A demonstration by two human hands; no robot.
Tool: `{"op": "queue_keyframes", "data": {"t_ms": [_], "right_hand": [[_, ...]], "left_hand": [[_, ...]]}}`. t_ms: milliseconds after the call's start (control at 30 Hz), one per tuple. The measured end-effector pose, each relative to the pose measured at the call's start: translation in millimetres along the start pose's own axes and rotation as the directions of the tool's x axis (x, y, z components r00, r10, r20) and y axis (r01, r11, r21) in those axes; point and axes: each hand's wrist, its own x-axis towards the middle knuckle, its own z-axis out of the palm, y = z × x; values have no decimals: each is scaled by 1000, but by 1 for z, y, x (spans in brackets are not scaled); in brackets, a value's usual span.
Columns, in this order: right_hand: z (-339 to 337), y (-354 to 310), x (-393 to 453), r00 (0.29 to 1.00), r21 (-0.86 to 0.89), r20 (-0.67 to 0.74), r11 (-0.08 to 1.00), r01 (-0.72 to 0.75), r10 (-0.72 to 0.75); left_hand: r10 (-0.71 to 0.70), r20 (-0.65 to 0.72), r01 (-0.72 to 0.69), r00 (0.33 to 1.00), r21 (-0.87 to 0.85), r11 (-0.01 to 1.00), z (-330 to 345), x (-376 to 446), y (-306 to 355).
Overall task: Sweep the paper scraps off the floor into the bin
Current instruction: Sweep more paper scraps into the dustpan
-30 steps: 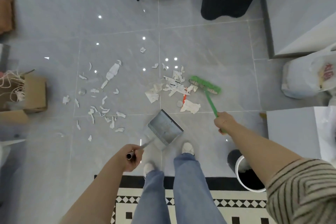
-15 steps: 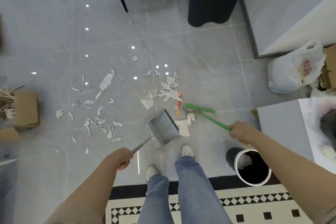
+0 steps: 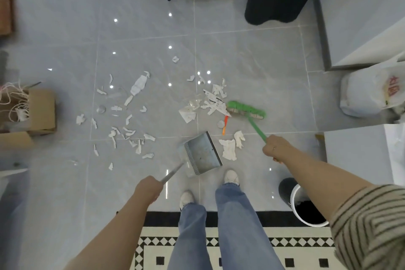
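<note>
The floor [image 3: 241, 55] is pale grey glossy tile with faint marbling. White paper scraps [image 3: 138, 87] lie across the middle of the frame. The broom [image 3: 245, 109] has a bright green head and handle; beside it lies an orange and red stick [image 3: 225, 126]. The dustpan [image 3: 202, 152] is grey metal. The bin [image 3: 306, 206], lower right, is white with a black inside. The rug [image 3: 153, 245] along the bottom is cream with black checks. The jeans [image 3: 236, 226] are blue; the sleeve [image 3: 370, 226] has beige and dark stripes. The box [image 3: 41, 109], left, is brown.
</note>
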Motion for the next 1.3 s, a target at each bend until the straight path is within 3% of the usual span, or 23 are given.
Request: {"op": "queue_keyframes", "data": {"t_ms": [167, 333, 400, 567, 833, 1067, 1300], "right_hand": [[34, 9, -20, 998, -98, 54, 995, -13, 18], [23, 22, -41, 998, -146, 58, 989, -11, 20], [8, 22, -45, 999, -174, 34, 985, 2, 4], [-14, 8, -57, 997, -242, 16, 967, 75, -73], [38, -25, -45, 993, -384, 68, 916, 115, -96], [27, -5, -61, 993, -347, -29, 932, 101, -119], [5, 2, -92, 989, -291, -63, 950, 109, -132]], "left_hand": [[-19, 30, 23, 999, -127, 992, -10, 6, 11], [-36, 63, 54, 997, -304, 951, -25, 3, 17], [-39, 17, 42, 999, -229, 972, -27, 3, 14], [-35, 110, 58, 993, -212, 975, -27, -3, 5], [10, 70, 3, 998, -188, 982, -33, -4, -11], [-62, 166, 74, 984, -72, 995, -46, -7, -20], [28, 128, -15, 991, -97, 995, -44, -12, -15]]}}
